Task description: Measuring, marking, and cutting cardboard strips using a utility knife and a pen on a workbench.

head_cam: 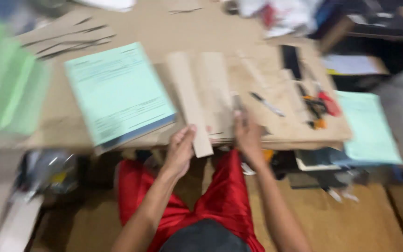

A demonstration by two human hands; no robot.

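Gripping the near end of a long cardboard strip (191, 100), the left hand (180, 150) sits just below the middle of the frame, its thumb pressed on the strip's lower edge and its fingers curled under it. The strip runs up from that hand toward the upper middle of the frame and lies over a wider cardboard sheet (218, 93) on the low cardboard-covered table (276, 133). The right hand (247, 135), just right of centre, rests on the sheet's lower right edge; blur hides how far its fingers are closed and whether they pinch anything. Left of the strip lies a pale green pad of printed paper (117, 93). To the right lie a pen (267, 103) and orange-handled scissors (316, 109). No container can be made out clearly in the blur.
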